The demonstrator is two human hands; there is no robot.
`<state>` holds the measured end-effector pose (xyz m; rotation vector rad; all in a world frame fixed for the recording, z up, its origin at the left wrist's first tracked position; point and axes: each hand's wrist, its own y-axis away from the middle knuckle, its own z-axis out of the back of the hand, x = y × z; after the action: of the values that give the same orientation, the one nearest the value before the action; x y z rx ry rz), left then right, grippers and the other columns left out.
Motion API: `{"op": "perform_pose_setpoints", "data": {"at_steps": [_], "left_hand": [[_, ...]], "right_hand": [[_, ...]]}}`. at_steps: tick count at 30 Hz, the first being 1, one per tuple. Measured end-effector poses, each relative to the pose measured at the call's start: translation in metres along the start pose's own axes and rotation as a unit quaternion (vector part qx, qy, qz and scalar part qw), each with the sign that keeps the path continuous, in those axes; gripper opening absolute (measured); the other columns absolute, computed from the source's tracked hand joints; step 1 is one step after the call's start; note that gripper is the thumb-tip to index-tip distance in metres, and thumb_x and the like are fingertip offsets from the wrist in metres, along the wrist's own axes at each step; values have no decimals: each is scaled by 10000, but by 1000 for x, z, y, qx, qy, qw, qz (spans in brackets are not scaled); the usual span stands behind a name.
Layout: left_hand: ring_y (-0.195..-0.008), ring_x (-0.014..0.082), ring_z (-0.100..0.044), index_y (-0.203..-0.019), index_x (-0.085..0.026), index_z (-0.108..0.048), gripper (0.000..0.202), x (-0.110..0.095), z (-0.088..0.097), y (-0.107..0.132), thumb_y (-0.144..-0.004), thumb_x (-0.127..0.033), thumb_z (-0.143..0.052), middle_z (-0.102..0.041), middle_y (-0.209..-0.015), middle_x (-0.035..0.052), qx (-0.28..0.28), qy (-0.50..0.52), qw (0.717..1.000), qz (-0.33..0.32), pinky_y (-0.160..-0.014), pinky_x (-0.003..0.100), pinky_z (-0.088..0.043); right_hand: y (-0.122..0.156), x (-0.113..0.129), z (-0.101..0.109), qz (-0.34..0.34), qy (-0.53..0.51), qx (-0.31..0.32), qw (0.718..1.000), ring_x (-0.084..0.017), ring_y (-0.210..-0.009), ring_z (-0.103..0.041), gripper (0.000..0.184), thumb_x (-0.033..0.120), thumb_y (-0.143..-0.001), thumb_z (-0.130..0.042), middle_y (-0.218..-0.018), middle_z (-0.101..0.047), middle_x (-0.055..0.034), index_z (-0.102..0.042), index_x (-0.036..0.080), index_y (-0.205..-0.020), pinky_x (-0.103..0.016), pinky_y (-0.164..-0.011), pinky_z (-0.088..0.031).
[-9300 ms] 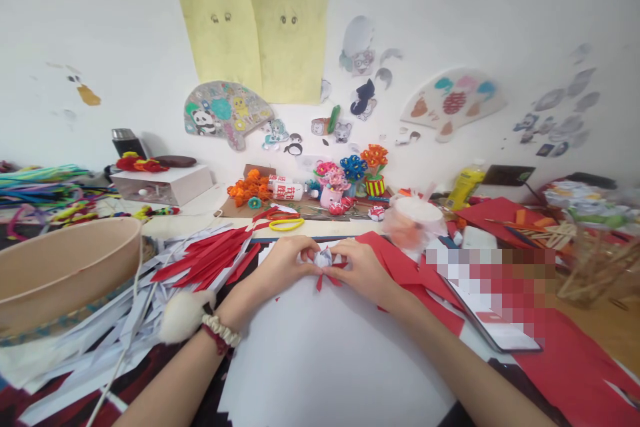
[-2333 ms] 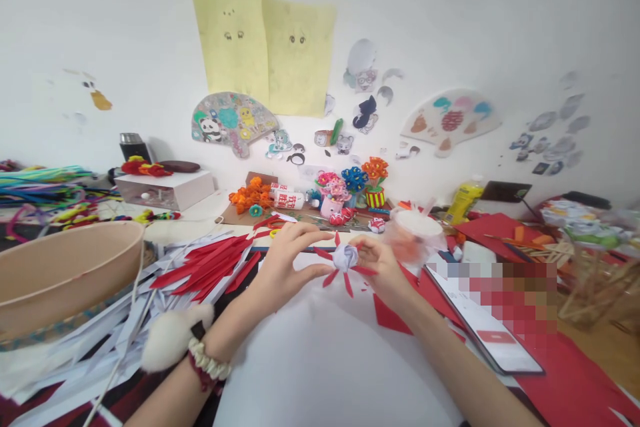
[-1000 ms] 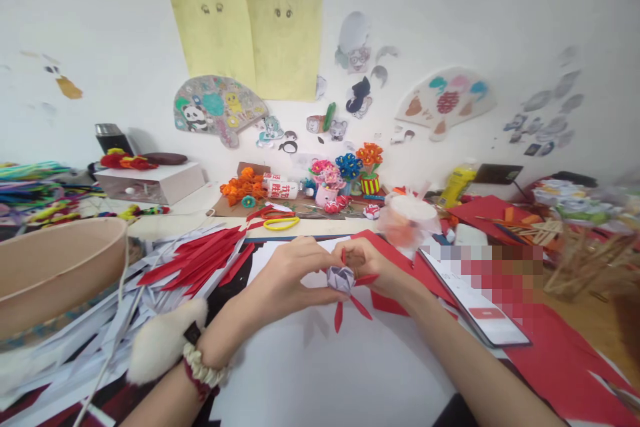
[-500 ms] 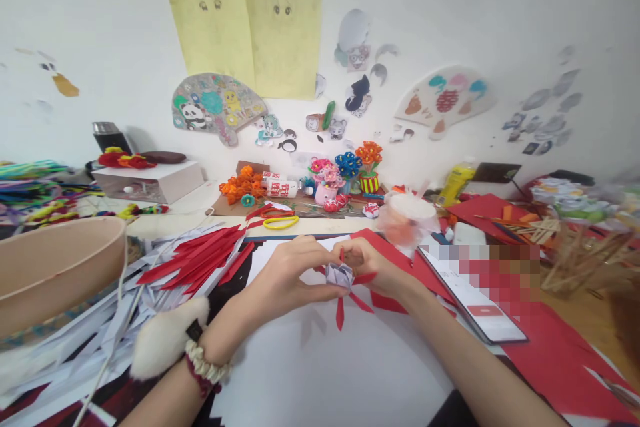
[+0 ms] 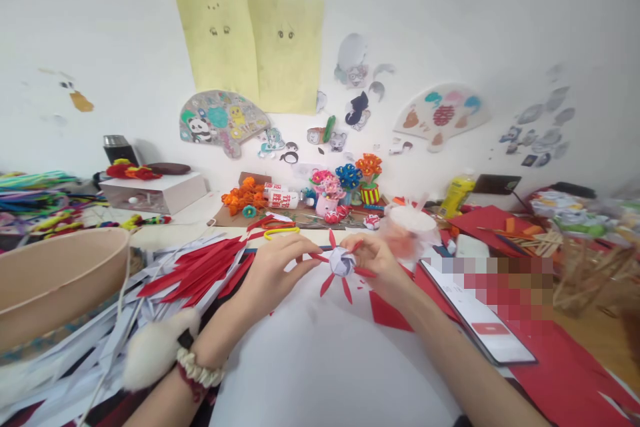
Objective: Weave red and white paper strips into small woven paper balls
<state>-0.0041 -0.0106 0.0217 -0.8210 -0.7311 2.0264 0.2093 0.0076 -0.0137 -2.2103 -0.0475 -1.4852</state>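
Between my hands is a folded paper ball point(image 5: 342, 261), white in the middle with several pointed red strips sticking out around it like rays. My left hand point(image 5: 273, 273) pinches a red strip on the ball's left side with thumb and fingers. On the other side, my right hand point(image 5: 377, 263) has its fingers closed around the ball's right edge and a red strip there. The ball is held just above a large white sheet point(image 5: 330, 360), its round face turned toward me.
Left lie red paper strips point(image 5: 205, 270), white strips and a beige tub point(image 5: 60, 273). Yellow-handled scissors point(image 5: 281, 232) rest behind my hands. A phone point(image 5: 475, 310), red paper point(image 5: 565, 360) and a lidded cup point(image 5: 410, 230) are at right. Small flower pots point(image 5: 370, 195) stand at the back.
The paper ball has turned so its white face and the red strips all around show toward me. My left hand has shifted left, from the ball's body to a strip. The view has tilted up slightly.
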Motion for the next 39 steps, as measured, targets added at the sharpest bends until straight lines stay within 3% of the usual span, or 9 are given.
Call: {"op": "perform_pose_setpoints", "data": {"at_steps": [6,9,13,18,21,24,29,35,39], "left_hand": [[-807,147,-639,-867,-196,-655,104,5,-3,1,-905,-234,-565,-700,-867,23,-31,-58,998,-23,-729,258,-460],[-739,143,-622,-844,-202,-662,126,10,-6,5,-902,-242,-557,-694,-806,13,19,-92,995,25,-680,253,-432],[-672,149,-604,-775,-206,-674,101,13,-13,11,-830,-248,-602,-692,-761,9,115,-163,968,151,-588,241,-373],[-729,185,-623,-739,-203,-686,184,9,-13,10,-829,-332,-590,-699,-790,35,208,-182,944,178,-613,259,-374],[-758,204,-615,-772,-192,-675,266,6,-10,5,-873,-394,-536,-686,-793,52,188,-195,950,156,-671,293,-396],[-826,214,-610,-909,-185,-674,257,4,-15,3,-909,-361,-485,-679,-883,68,136,-193,954,183,-708,308,-418],[-865,239,-586,-839,-167,-724,284,4,-31,2,-898,-331,-498,-647,-870,90,136,-173,945,242,-711,324,-427],[-714,179,-565,-729,-190,-758,282,5,-31,-1,-838,-326,-535,-632,-688,23,148,-63,934,319,-651,269,-398],[-687,160,-562,-814,-198,-781,238,5,-33,1,-775,-301,-570,-677,-701,-4,150,27,925,347,-631,244,-399]], "right_hand": [[-1,3,0,-20,29,-45,998,-165,-823,-602,270,314,-648,-823,-869,-653,-21,-704,227,-874,-279,-729,-478],[-3,5,5,-27,34,-128,991,-170,-798,-609,354,340,-655,-802,-895,-655,-37,-695,213,-968,-298,-741,-483],[-5,4,13,-18,132,-240,962,-152,-668,-572,284,355,-656,-751,-821,-642,-33,-694,183,-874,-297,-650,-466],[-4,-2,11,-21,347,-135,928,-166,-709,-578,332,361,-722,-680,-992,-663,-68,-684,196,-1010,-294,-620,-469],[-1,-5,6,-43,431,-73,899,-167,-736,-578,526,427,-681,-747,-1074,-646,-67,-641,233,-1158,-291,-627,-471],[2,-8,1,-33,499,-37,865,-189,-780,-589,482,438,-700,-753,-1011,-668,-64,-667,227,-1125,-306,-674,-463],[3,-14,-2,-18,539,-5,842,-228,-834,-610,295,343,-738,-756,-970,-682,-71,-718,211,-998,-344,-751,-458],[3,-15,-5,-16,526,-3,850,-224,-855,-625,215,283,-729,-766,-974,-680,-70,-723,195,-920,-322,-746,-461],[3,-14,-7,-8,529,5,849,-222,-872,-625,105,280,-760,-726,-976,-676,-74,-712,180,-789,-306,-729,-453]]}}
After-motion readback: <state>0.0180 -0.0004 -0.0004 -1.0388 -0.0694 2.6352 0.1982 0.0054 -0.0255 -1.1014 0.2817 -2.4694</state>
